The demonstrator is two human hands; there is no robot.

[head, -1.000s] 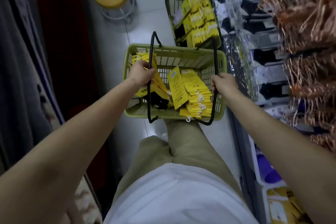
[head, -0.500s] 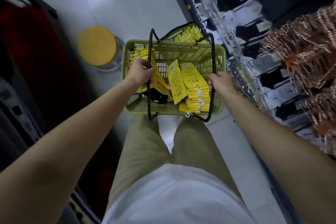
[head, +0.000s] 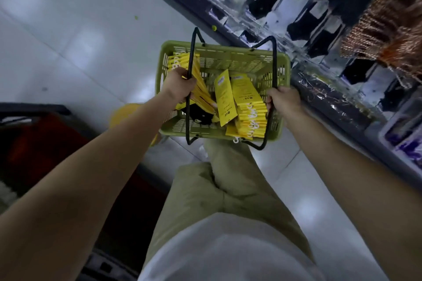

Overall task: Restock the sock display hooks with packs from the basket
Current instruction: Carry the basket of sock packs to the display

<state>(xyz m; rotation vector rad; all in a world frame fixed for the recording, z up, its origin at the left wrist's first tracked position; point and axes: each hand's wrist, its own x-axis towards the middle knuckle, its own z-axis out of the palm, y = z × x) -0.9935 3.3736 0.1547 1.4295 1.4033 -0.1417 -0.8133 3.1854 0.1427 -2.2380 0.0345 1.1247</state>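
Note:
I carry a green plastic basket (head: 228, 57) in front of me, above the floor. My left hand (head: 179, 85) grips its left black wire handle (head: 190, 52). My right hand (head: 284, 101) grips the right black handle (head: 275, 61). Several yellow sock packs (head: 242, 102) lie inside, one stack at the right with white hooks, others leaning at the left under my left hand. The sock display (head: 303, 18) with hanging black and white socks in clear wrappers runs along the right.
A yellow stool (head: 127, 114) shows partly under my left forearm. Copper-coloured bundles (head: 392, 27) hang at the far right. A dark red fixture (head: 41, 143) stands at the left. Pale tiled floor (head: 68, 41) stretches ahead and left.
I have walked on with the basket. The second basket of yellow packs on the floor has left the view, and the stool now lies behind my left arm. Both grips are unchanged.

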